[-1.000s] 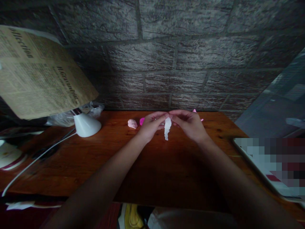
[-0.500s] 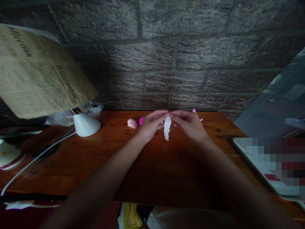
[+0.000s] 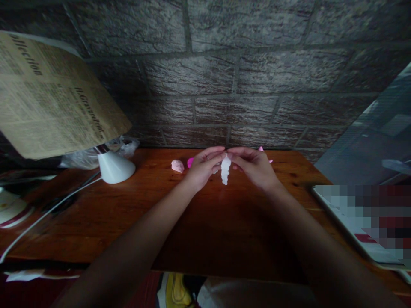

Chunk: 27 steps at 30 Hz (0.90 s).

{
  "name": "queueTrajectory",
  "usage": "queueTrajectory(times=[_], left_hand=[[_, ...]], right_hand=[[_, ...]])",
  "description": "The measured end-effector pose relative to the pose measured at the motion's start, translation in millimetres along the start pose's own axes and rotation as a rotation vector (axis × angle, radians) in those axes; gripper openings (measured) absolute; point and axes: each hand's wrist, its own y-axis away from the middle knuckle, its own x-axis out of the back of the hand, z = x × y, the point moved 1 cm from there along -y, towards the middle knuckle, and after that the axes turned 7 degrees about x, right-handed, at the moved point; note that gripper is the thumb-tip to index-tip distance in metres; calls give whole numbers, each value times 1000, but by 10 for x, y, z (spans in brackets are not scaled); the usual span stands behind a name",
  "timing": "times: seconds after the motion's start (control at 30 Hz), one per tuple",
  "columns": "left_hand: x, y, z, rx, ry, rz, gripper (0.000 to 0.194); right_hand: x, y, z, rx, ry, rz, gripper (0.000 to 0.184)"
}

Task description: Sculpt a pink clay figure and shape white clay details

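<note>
Above the wooden table, both my hands pinch the top end of a white, soft-looking strip with ragged edges [image 3: 225, 170]. It hangs down between them, and its exact material I cannot tell. My left hand [image 3: 205, 166] is closed with thumb and fingers at the strip's upper left. Opposite it, my right hand [image 3: 253, 166] grips the upper right, fingertips nearly meeting those of the left. Left of my hands lies a pale pink lump [image 3: 177, 166], with a bright pink piece [image 3: 190, 162] beside it, partly hidden. Another pink piece [image 3: 261, 149] shows behind my right hand.
A lamp with a newsprint shade [image 3: 61, 98] and white base [image 3: 115, 167] stands at left, its white cord [image 3: 51, 209] crossing the wooden table [image 3: 224, 239]. Behind it lies a clear plastic bag [image 3: 80, 159]. A white-edged device [image 3: 340, 222] sits at right. A stone-patterned wall [image 3: 208, 77] rises behind.
The strip's lower end hangs slightly higher than before, so less of it shows below my fingers. My fingertips have shifted a little at its top; both hands stay in nearly the same place.
</note>
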Motion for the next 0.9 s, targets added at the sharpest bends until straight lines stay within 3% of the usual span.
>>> queueTrajectory(times=[0.37, 0.6, 0.9], left_hand=[[2, -2, 1, -10, 22, -13, 28], [14, -27, -8, -13, 79, -9, 28], [-6, -33, -6, -46, 127, 53, 32]], right_hand=[[-16, 1, 6, -38, -44, 6, 44], [-15, -4, 27, 17, -56, -1, 43], [-43, 13, -25, -95, -67, 3, 40]])
